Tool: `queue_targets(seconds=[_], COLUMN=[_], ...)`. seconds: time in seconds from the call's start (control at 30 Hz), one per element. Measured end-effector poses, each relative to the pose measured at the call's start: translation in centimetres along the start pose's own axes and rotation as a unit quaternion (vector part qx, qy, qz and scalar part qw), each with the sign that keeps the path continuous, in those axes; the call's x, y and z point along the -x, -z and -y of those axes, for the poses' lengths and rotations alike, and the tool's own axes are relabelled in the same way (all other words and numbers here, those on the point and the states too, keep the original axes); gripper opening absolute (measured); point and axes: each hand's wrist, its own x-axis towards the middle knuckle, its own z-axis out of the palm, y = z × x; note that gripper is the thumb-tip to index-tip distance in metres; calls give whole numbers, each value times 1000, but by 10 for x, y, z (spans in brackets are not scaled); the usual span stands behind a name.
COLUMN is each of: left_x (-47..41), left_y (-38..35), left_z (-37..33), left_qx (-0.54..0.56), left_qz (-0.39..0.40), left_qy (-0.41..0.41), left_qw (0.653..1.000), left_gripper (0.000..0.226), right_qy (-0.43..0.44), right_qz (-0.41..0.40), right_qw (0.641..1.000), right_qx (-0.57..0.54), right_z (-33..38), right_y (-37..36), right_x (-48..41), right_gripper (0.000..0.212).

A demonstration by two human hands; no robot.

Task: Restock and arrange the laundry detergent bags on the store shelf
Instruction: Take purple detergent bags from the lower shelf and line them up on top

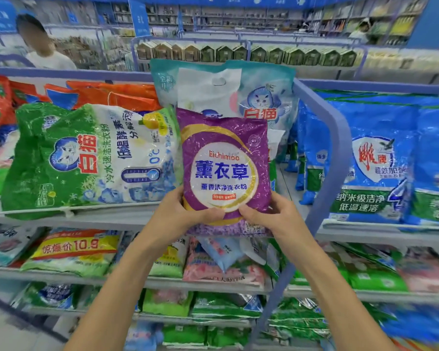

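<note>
While standing before the top shelf [107,211], holding a purple lavender detergent bag [224,163] upright at the shelf's front edge. Cannot tell whether its bottom rests on the shelf.

Clamped on the bag's lower left corner with the left hand [185,211], thumb on the front face. Clamped on the lower right corner with the right hand [271,216] in the same manner.

Just left, lying sideways on the shelf and touching the purple bag, a big green-and-white detergent bag [86,155]. Behind, upright, a light blue detergent bag [264,97]. Right, beyond the blue frame post [332,148], a row of blue detergent bags [370,160].
</note>
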Motion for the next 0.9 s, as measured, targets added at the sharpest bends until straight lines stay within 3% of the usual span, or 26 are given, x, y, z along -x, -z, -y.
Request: queue_targets(seconds=[0.2,0.37,0.5,0.57,0.73,0.9], left_x=[42,59,69,78,106,125], left_y=[-47,-111,-171,-205,-296,-377], left_z=[6,-1,-4,-10,-26,-28], left_qx=[40,60,80,76,109,121], left_qz=[32,56,72,89,131,161], left_qy=[7,11,22,21,25,36], left_qw=[999,997,994,993,985,979], left_gripper=[55,40,65,67,22,29], right_qy=[-41,-49,-62,-69,-42,-55], right_qz=[83,0,-58,-89,-153,-232], right_qw=[996,999,996,993,986,966], right_qx=[15,0,-22,-28,-55,-100], right_z=[1,4,6,6,10,12], right_y=[29,76,124,151,212,266], right_x=[53,101,149,174,238,297], right_gripper=[57,53,52,60,37,31])
